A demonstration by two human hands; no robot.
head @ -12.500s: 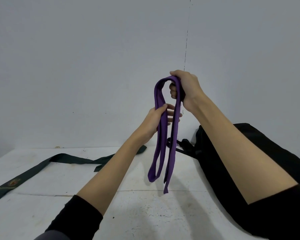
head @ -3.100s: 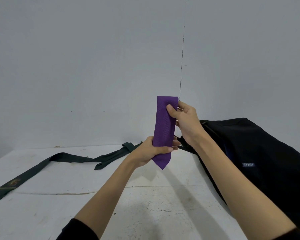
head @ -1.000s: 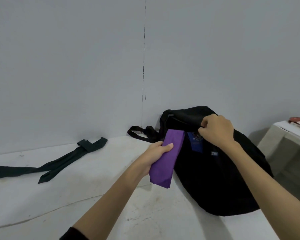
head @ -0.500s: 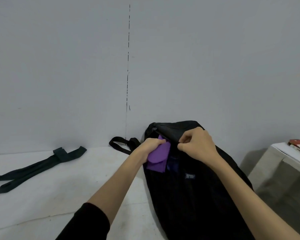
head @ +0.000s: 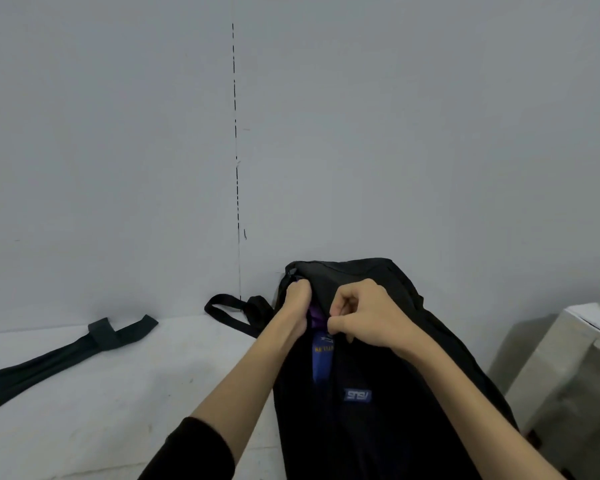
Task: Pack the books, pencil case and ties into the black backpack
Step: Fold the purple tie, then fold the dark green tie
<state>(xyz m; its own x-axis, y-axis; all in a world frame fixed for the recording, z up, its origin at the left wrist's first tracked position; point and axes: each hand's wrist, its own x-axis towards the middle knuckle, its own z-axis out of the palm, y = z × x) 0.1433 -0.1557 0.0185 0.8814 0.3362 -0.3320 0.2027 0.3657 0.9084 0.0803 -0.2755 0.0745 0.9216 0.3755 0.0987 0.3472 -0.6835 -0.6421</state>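
Well left of the black backpack, a dark green tie lies on the bench, unpacked. The left hand pushes a purple tie into the backpack's mouth, fingers curled around it. The right hand pinches the opening's edge. If that pinch slips, the mouth may close and the folded tie could unravel.

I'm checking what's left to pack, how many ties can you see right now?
2. A purple tie is going into the backpack opening between the hands; a dark green tie lies on the table at left. Others may be hidden inside.
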